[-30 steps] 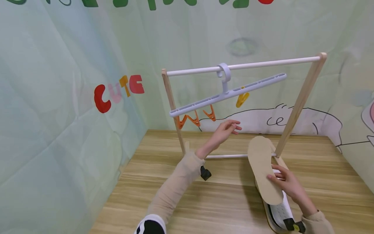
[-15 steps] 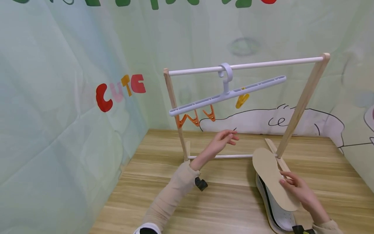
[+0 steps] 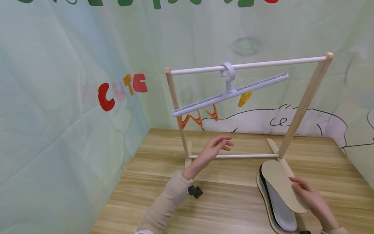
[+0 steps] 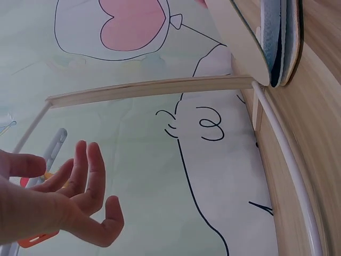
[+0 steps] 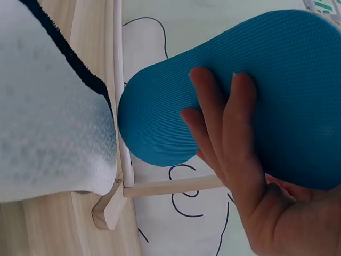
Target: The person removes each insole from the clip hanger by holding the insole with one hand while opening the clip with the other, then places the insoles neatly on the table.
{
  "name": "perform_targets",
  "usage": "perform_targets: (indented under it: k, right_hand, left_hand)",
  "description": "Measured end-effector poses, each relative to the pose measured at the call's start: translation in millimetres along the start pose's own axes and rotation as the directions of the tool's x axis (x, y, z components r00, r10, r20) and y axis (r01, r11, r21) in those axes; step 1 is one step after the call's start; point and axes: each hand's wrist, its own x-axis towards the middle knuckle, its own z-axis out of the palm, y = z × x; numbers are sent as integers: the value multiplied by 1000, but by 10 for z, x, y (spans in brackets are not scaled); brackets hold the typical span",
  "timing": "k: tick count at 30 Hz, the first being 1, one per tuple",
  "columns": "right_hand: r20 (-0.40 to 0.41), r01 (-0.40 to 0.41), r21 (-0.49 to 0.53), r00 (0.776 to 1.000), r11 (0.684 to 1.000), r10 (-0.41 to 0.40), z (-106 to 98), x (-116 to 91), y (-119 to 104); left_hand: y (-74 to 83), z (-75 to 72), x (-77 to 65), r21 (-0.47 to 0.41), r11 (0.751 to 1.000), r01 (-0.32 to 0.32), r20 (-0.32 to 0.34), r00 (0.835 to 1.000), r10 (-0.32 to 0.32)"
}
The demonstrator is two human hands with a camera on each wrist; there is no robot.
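Observation:
My right hand [image 3: 311, 196] pinches the edge of an insole [image 3: 281, 183], thumb on its beige face. The right wrist view shows fingers against the insole's blue underside [image 5: 303, 90]. It is tilted over a pile of other insoles [image 3: 281, 211] on the tabletop, a pale one with a dark edge uppermost. My left hand [image 3: 214, 149] hovers with nothing in it, fingers loosely bent, below a hanger [image 3: 228, 94]. Orange clips [image 3: 197, 119] and a yellow clip [image 3: 244, 99] hang from this hanger; the left wrist view shows them partly behind the hand.
A wooden rack with a white top rail [image 3: 277, 62] stands at the back of the wood-grain table [image 3: 228, 195]; the lilac hanger hooks over the rail and slants. A low white crossbar [image 3: 248, 156] joins the rack's feet. Printed cloth [image 3: 58, 130] encloses the left and back.
My right hand has moved the insole toward me and to the right, baring more of the pile. My left hand has drawn back down and left, away from the clips.

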Motion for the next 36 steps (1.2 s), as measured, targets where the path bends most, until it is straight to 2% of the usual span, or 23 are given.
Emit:
perform_targets:
  k: [7, 14, 16, 20, 24, 29, 36]
  right_hand:
    - [15, -21, -41, 1000, 999, 22, -11, -47, 50]
    - [79, -136, -170, 985, 976, 151, 53, -68, 56]
    - [107, -133, -197, 982, 971, 156, 82, -72, 56]
    - [125, -104, -239, 983, 965, 137, 125, -89, 71]
    - [105, -34, -296, 992, 955, 67, 145, -126, 109]
    - [46, 24, -419, 999, 908, -5, 173, -151, 115]
    - [52, 31, -511, 999, 859, -5, 184, -160, 65]
  left_hand:
    - [-14, -23, -77, -32, 999, 6, -18, 1000, -7]
    - [-21, -20, -157, -52, 999, -2, -4, 1000, 2]
    - [-25, -12, -184, -59, 998, -7, -4, 1000, 7]
    - [-53, 7, -242, -68, 998, 14, -13, 1000, -15]
    - [-81, 23, -308, -71, 997, 28, -23, 999, -29]
    - [-101, 20, -391, -64, 996, 61, -41, 997, -64]
    - [-152, -22, -447, -25, 990, 137, -80, 987, -139]
